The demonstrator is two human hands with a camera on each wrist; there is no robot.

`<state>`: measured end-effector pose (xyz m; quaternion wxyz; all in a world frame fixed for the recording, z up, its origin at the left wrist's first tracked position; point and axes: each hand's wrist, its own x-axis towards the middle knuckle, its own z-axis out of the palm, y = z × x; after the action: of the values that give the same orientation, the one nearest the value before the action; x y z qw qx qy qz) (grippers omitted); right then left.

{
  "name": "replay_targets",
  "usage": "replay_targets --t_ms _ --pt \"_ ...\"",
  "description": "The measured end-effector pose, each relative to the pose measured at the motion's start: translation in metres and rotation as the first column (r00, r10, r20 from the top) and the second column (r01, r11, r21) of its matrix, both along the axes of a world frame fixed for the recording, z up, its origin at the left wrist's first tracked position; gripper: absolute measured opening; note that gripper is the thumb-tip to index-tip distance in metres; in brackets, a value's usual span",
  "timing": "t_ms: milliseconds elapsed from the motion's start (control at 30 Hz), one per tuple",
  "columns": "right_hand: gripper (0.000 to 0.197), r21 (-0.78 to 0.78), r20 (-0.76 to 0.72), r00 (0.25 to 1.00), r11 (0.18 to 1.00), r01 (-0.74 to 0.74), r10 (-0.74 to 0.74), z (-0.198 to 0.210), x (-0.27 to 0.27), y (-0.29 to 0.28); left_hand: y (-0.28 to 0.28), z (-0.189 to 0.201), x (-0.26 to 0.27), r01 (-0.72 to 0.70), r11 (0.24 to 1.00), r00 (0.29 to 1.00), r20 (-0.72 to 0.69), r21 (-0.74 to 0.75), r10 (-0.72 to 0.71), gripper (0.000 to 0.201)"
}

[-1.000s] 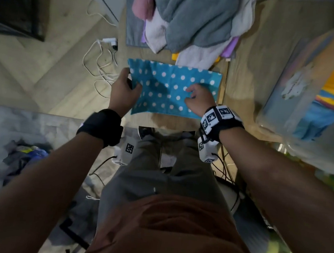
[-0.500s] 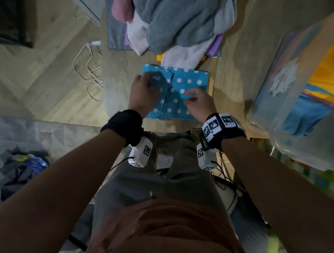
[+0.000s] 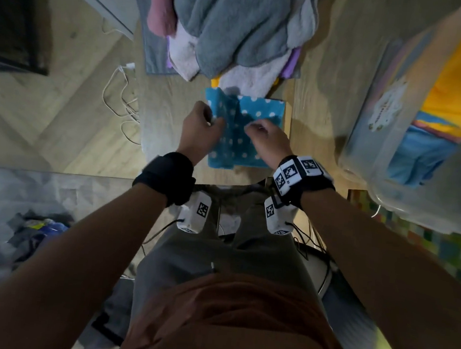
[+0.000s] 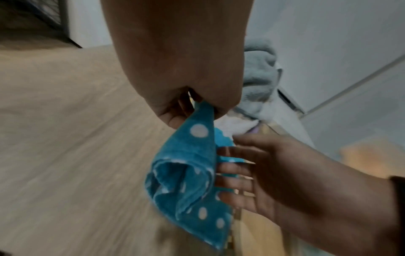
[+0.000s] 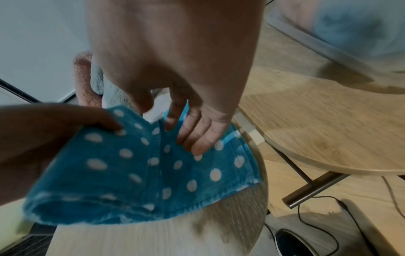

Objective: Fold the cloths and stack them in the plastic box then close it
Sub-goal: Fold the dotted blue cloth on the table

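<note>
A blue cloth with white dots (image 3: 236,146) lies partly folded on a small pale table (image 3: 170,118). My left hand (image 3: 213,120) pinches the cloth's left part (image 4: 186,173) between thumb and fingers (image 4: 175,117) and holds it lifted over the rest. My right hand (image 3: 253,127) lies on the cloth's right half (image 5: 214,173) with straight fingers (image 5: 197,138), holding nothing. To the right stands the clear plastic box (image 3: 367,148), with yellow and blue folded cloths inside. Its lid is not in view.
A pile of grey, pink and white cloths (image 3: 237,28) covers the table's far side, just beyond the blue cloth. The box rests on a second wooden table (image 5: 317,129). White cables (image 3: 121,99) trail on the floor to the left.
My left hand has carried the cloth's left part over to the right, so the cloth is now about half as wide. My right hand stayed on the cloth's right half.
</note>
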<state>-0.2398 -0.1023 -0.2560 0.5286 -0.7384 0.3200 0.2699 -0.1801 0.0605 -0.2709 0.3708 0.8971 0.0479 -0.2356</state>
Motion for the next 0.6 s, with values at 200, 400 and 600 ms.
replay_targets --t_ms 200,400,600 --pt "0.077 0.214 -0.019 0.979 0.955 0.203 -0.204 0.016 0.008 -0.013 -0.057 0.025 -0.014 0.158 0.980 0.987 0.045 -0.118 -0.154 0.022" --pt "0.045 0.119 -0.131 0.970 0.969 0.218 -0.203 -0.007 0.005 -0.030 -0.068 0.007 -0.026 0.205 0.976 0.978 0.055 -0.071 -0.201 0.028" --pt "0.037 0.021 -0.164 0.935 0.947 0.322 -0.314 -0.020 -0.003 -0.033 -0.043 -0.019 -0.028 -0.138 0.990 0.959 -0.253 -0.014 0.130 0.072"
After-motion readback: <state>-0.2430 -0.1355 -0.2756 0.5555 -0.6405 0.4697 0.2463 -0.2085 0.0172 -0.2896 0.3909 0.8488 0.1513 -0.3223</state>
